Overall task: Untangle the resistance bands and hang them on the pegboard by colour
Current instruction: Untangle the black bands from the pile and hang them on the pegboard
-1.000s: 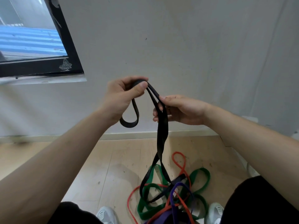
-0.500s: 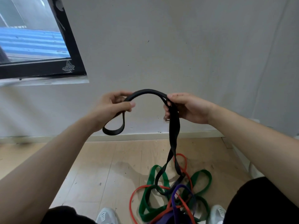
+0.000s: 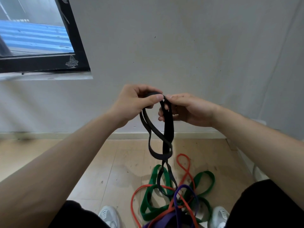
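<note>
Wood floor [image 3: 102, 170] at 6 o'clock held coloured tangle [image 3: 174, 198]; left hand [image 3: 136, 102] and right hand [image 3: 189, 111] each pinched black band [image 3: 167, 129], which risked snagging tighter if yanked upward

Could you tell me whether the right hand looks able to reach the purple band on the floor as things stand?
Probably not yet: the right hand is pinching the black band, and the purple band lies tangled well below.

We have drawn our left hand [image 3: 134, 102] and right hand [image 3: 189, 111] together until the fingertips nearly touch; the black band [image 3: 168, 129] no longer arches between them but hangs toward six o'clock in longer, twisted loops.
</note>
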A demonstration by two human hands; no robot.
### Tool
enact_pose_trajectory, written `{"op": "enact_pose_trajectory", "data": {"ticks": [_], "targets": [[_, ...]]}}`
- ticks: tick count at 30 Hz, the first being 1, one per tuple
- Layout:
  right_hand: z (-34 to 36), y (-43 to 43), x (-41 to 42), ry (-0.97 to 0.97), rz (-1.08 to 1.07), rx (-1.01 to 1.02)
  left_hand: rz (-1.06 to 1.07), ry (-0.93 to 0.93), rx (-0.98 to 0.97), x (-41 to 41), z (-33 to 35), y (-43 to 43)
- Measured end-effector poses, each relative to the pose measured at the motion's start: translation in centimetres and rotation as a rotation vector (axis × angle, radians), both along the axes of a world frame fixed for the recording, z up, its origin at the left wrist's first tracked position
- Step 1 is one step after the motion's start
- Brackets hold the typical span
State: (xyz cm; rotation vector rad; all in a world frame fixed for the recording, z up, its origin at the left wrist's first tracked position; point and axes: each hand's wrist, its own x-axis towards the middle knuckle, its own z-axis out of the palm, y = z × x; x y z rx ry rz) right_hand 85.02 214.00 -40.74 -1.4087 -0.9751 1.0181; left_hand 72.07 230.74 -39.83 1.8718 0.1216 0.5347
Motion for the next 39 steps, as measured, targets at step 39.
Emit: {"op": "enact_pose_trajectory", "data": {"ticks": [39], "targets": [[1.2, -1.1, -0.3, -0.100, -0.033, 0.016, -0.008, -0.037, 0.001, -0.2, 0.5, -1.2]]}}
